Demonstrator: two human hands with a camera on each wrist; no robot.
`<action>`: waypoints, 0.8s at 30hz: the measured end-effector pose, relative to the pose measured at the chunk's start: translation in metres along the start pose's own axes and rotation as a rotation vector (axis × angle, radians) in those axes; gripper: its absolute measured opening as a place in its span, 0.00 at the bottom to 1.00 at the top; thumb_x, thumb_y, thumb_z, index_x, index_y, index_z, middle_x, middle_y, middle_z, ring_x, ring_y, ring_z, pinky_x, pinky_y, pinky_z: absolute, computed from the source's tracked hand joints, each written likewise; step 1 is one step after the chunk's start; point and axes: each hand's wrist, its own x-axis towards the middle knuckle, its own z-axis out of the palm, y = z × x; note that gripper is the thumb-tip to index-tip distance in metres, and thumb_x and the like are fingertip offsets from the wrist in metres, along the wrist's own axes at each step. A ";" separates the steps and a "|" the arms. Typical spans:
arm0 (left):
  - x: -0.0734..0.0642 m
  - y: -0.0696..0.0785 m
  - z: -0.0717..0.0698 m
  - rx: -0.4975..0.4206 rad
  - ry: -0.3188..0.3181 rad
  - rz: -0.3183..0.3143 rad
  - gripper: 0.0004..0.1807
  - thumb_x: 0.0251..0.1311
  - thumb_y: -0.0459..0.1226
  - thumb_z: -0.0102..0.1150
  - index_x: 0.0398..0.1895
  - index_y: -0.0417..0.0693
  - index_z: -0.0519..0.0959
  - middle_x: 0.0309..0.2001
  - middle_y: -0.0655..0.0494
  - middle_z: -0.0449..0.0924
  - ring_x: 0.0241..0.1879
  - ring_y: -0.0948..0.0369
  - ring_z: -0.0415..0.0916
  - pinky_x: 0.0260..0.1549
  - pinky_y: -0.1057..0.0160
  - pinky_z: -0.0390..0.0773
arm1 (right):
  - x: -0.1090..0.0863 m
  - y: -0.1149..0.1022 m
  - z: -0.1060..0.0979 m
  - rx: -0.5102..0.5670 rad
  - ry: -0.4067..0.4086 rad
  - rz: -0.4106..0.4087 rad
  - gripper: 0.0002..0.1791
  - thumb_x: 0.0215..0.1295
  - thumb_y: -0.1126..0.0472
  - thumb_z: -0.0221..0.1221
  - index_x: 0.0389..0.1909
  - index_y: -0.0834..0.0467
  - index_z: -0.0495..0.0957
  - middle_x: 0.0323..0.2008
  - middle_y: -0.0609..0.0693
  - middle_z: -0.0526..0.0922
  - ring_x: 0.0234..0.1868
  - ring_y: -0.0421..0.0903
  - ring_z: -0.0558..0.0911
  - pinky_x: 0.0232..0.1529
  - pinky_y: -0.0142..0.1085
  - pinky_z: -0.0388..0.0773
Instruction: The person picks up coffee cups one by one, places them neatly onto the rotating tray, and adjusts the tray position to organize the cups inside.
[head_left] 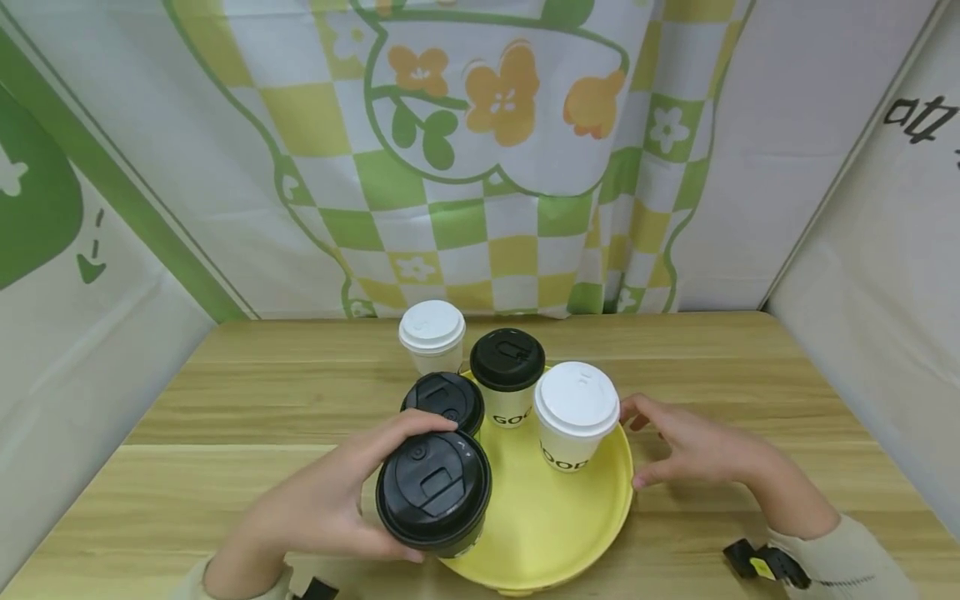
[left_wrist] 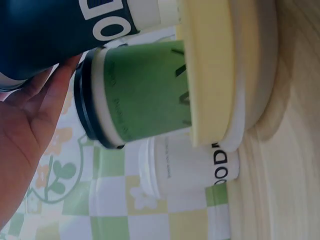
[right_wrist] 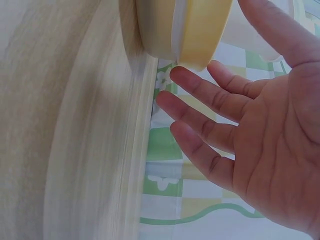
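Observation:
My left hand grips a dark paper cup with a black lid, thumb and fingers on opposite sides. This cup is held above the left front of a round yellow tray. Just behind it, a green cup with a black lid stands on the tray. Farther back stands another black-lidded cup, and to its right a white cup with a white lid. My right hand is beside the tray's right rim, fingers spread and holding nothing; whether it touches the rim I cannot tell.
One more white-lidded cup stands on the wooden table just behind the tray's back left. A checked, flowered cloth hangs along the table's far edge. Pale fabric walls rise at both sides.

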 end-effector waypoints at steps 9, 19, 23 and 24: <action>0.009 -0.001 0.018 0.009 -0.026 -0.032 0.54 0.41 0.46 0.82 0.72 0.55 0.61 0.66 0.64 0.69 0.63 0.62 0.71 0.63 0.59 0.73 | 0.000 0.000 0.000 0.002 -0.002 -0.009 0.41 0.52 0.38 0.69 0.61 0.57 0.67 0.57 0.52 0.78 0.57 0.56 0.78 0.57 0.53 0.77; 0.015 -0.005 0.031 0.065 -0.046 0.007 0.54 0.40 0.51 0.81 0.72 0.54 0.61 0.65 0.64 0.70 0.60 0.64 0.74 0.60 0.59 0.76 | 0.000 0.002 0.001 0.011 -0.004 -0.005 0.42 0.53 0.38 0.69 0.61 0.57 0.66 0.57 0.52 0.78 0.57 0.57 0.78 0.57 0.56 0.77; 0.016 -0.007 0.035 0.068 -0.080 -0.043 0.54 0.41 0.53 0.80 0.72 0.59 0.61 0.65 0.67 0.70 0.61 0.65 0.73 0.61 0.58 0.76 | 0.001 0.003 0.001 0.014 -0.004 -0.012 0.42 0.53 0.39 0.69 0.62 0.57 0.66 0.57 0.52 0.78 0.57 0.57 0.78 0.56 0.55 0.77; 0.016 -0.008 0.036 0.061 -0.089 -0.066 0.54 0.41 0.53 0.80 0.72 0.60 0.61 0.65 0.68 0.70 0.62 0.65 0.72 0.61 0.57 0.75 | 0.001 0.003 0.001 0.015 -0.004 -0.014 0.42 0.53 0.39 0.69 0.62 0.57 0.66 0.57 0.53 0.78 0.57 0.57 0.78 0.57 0.55 0.77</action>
